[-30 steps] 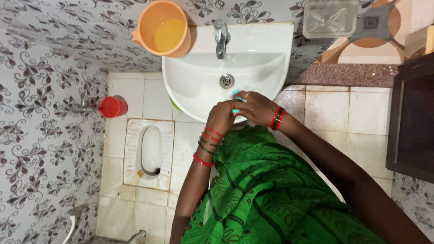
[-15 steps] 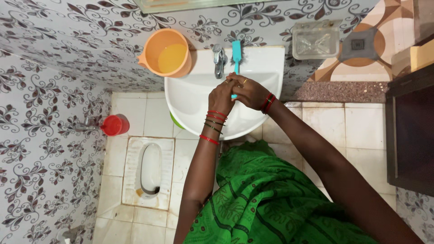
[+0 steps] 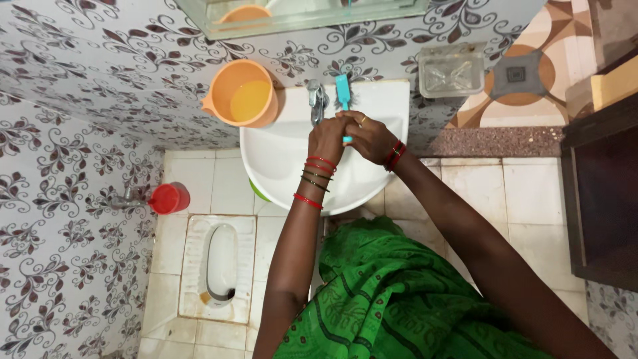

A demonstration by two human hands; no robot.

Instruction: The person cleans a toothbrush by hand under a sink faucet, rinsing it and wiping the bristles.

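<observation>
Both hands, left (image 3: 327,138) and right (image 3: 364,135), clamped on brush (image 3: 343,93) over basin (image 3: 279,159), scrubbing beside tap (image 3: 316,100); next, likely steady strokes.

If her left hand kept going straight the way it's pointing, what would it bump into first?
Most likely the tap: the left hand points toward the back of the white basin, just short of it. Depth is hard to judge.

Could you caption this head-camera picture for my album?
Both hands, left hand and right hand, grip a teal brush over a white washbasin.
</observation>
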